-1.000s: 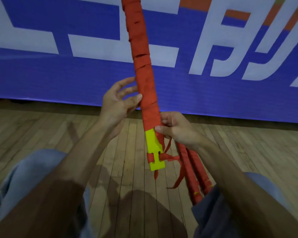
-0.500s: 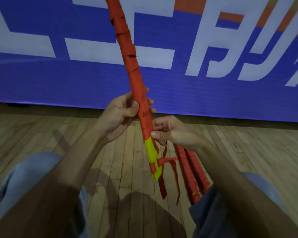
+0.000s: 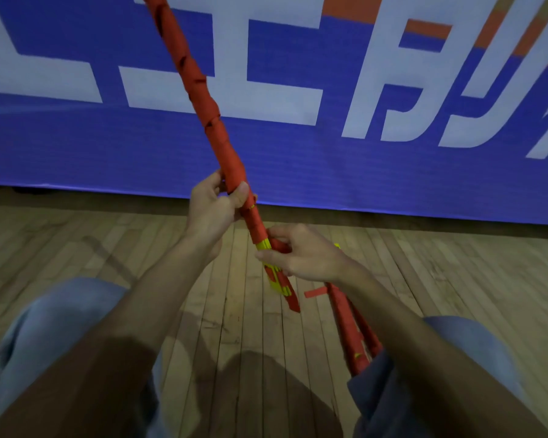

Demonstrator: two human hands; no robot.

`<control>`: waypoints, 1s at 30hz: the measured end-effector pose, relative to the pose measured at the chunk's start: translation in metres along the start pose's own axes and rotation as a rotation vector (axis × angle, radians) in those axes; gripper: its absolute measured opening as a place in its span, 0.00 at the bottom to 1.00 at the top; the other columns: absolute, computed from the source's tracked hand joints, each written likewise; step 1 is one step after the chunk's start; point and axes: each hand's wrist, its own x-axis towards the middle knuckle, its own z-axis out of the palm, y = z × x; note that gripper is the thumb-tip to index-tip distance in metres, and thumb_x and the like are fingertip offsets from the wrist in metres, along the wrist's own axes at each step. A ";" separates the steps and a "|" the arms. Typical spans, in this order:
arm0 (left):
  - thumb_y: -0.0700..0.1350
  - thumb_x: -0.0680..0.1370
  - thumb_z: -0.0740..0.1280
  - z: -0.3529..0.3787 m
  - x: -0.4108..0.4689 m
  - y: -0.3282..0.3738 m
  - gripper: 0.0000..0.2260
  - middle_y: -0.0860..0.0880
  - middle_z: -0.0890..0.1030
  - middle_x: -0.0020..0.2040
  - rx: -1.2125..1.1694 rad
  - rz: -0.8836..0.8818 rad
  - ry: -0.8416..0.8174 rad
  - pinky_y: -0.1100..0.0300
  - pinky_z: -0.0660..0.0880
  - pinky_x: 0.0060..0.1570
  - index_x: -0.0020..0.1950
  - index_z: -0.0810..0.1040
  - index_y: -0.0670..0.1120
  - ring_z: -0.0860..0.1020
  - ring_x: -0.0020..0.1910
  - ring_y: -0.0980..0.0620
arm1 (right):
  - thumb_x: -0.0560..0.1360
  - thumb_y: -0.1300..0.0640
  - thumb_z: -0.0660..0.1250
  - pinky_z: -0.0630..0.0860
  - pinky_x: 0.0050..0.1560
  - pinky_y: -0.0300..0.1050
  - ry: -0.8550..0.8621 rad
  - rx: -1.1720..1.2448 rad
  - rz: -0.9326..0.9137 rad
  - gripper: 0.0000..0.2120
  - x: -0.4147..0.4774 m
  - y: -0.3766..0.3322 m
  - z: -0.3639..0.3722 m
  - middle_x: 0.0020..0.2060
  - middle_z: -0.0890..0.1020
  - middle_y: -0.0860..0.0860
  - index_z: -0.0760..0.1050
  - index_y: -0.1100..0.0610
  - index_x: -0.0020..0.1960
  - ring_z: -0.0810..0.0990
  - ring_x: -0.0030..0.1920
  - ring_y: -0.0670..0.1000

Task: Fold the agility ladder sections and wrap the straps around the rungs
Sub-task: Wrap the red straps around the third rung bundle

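— Holding the wrapped rung bundle [image 3: 203,90] tilted up-left, we grip it with our left hand [image 3: 212,210] curled around the red strap.

— And our right hand [image 3: 301,254] pinches its yellow end [image 3: 277,279], strap tail [image 3: 293,300] dangling above the wooden floor [image 3: 108,248].

Wrapped bundle [image 3: 203,90] slants up-left before banner [image 3: 76,147]; left hand [image 3: 212,210] above right hand [image 3: 301,254]; second bundle [image 3: 351,324] right, over floor [image 3: 76,241].

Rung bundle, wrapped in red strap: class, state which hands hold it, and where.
Both hands: left hand grips the bundle mid-length; right hand pinches its yellow lower end.
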 end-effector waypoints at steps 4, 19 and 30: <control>0.43 0.75 0.72 -0.003 0.001 -0.009 0.07 0.50 0.80 0.45 0.154 0.076 0.045 0.51 0.78 0.44 0.52 0.79 0.48 0.81 0.48 0.44 | 0.78 0.53 0.68 0.64 0.30 0.31 0.066 -0.093 -0.051 0.09 0.002 -0.002 0.007 0.29 0.74 0.45 0.75 0.52 0.39 0.72 0.28 0.37; 0.44 0.77 0.65 0.000 -0.015 0.020 0.21 0.42 0.80 0.62 -0.349 -0.073 -0.538 0.51 0.79 0.56 0.69 0.70 0.42 0.81 0.57 0.44 | 0.76 0.51 0.68 0.63 0.29 0.44 -0.443 0.647 -0.251 0.18 -0.003 0.020 -0.023 0.35 0.78 0.58 0.74 0.68 0.49 0.68 0.26 0.42; 0.44 0.72 0.68 -0.006 -0.012 0.016 0.20 0.45 0.83 0.50 -0.218 -0.129 -0.491 0.49 0.80 0.53 0.64 0.73 0.43 0.83 0.51 0.41 | 0.77 0.63 0.68 0.70 0.28 0.37 -0.229 0.360 -0.017 0.03 -0.004 0.014 -0.014 0.27 0.79 0.46 0.80 0.60 0.47 0.73 0.24 0.44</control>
